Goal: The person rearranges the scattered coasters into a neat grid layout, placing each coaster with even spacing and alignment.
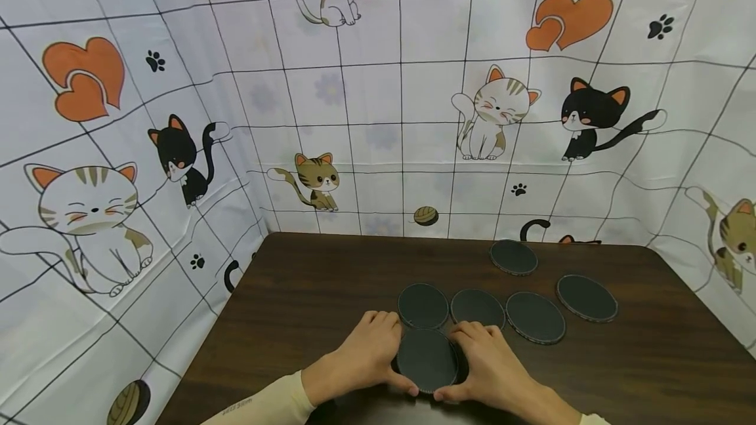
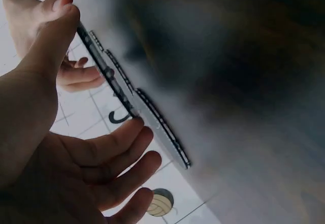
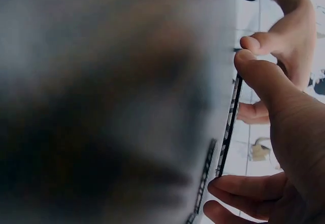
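In the head view a flat dark round disc [image 1: 428, 361] with a thin pale rim is gripped from both sides near the table's front. My left hand [image 1: 367, 351] holds its left edge, thumb at the near side and fingers at the far side. On the opposite edge, my right hand [image 1: 495, 369] has the same grip. Both wrist views show the disc edge-on, its rim [image 3: 231, 127] patterned black and white, between thumb and fingertips and slightly above the table. Just beyond it lie two similar discs, one at left [image 1: 422, 305] and one at centre [image 1: 478, 307].
More dark discs lie flat to the right: one beside the centre disc [image 1: 535, 317], one farther right [image 1: 587, 298] and one at the back edge [image 1: 514, 257]. The brown wooden table [image 1: 319, 281] meets a white cat-print curtain [image 1: 378, 97] behind and on both sides.
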The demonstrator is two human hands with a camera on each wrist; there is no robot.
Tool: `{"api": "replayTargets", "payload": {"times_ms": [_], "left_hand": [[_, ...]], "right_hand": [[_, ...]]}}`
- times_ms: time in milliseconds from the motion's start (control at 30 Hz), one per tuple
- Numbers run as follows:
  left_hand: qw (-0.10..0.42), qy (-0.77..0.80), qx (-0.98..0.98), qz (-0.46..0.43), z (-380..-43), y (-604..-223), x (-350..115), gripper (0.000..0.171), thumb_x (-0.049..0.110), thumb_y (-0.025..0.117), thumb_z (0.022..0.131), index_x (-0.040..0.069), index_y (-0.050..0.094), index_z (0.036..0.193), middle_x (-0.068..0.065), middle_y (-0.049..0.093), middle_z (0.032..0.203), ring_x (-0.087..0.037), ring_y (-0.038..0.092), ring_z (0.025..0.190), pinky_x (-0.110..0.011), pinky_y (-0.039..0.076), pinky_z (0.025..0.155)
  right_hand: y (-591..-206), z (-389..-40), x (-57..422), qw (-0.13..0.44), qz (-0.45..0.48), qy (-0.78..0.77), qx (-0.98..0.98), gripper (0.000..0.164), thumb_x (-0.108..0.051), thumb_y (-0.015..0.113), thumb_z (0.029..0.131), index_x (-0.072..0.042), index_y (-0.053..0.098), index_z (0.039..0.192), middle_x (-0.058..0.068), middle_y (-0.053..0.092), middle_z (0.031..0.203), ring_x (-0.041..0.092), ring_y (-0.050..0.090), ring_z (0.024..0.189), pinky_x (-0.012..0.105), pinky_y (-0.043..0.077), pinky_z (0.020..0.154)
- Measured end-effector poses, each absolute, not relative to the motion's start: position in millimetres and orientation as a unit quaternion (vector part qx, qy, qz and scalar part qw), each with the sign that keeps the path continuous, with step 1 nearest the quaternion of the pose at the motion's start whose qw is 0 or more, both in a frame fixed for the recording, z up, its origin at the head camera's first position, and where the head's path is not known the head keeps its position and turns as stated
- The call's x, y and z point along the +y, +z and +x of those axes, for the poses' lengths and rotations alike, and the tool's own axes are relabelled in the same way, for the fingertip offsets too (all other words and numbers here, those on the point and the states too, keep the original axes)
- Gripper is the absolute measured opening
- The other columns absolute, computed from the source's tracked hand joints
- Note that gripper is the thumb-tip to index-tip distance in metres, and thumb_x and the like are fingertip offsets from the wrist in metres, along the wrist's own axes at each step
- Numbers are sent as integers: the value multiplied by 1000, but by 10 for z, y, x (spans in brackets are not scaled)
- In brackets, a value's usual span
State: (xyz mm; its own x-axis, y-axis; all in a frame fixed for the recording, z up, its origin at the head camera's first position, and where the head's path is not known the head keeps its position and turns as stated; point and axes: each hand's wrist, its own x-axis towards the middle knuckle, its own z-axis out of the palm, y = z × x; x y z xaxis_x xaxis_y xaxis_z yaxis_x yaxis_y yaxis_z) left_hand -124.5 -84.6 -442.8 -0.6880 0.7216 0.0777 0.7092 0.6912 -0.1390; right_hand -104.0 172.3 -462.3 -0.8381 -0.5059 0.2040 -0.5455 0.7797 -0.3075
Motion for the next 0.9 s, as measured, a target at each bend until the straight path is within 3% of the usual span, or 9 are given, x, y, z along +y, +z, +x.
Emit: {"api": "replayTargets", "payload": {"times_ms": [167,433,900], "left_hand": [[70,67,-909,-404,-1235,-4447,-844,88,93,53,68,13,68,102,3,51,98,-13,52,89,-36,47,89],[57,59,-908,-411,-1282,-4519,-872,92,93,53,69,12,66,110,2,50,106,-16,53,100,-38,46,93],[36,49,-913,-404,-1336,-4554,-894,90,94,51,68,14,60,109,2,44,103,-16,51,98,-37,47,88]], "right_hand": [[-4687,-1013,1687,35,271,169,-947,104,-91,67,63,-5,67,123,5,62,122,28,56,112,55,39,92],[-4708,-1023,1635,41,268,137,-953,102,-92,65,63,-6,69,119,4,60,120,28,54,110,58,38,90],[-4693,-1046,1625,56,278,134,-950,98,-92,66,60,-8,70,111,-1,57,111,24,54,100,57,41,84]]}}
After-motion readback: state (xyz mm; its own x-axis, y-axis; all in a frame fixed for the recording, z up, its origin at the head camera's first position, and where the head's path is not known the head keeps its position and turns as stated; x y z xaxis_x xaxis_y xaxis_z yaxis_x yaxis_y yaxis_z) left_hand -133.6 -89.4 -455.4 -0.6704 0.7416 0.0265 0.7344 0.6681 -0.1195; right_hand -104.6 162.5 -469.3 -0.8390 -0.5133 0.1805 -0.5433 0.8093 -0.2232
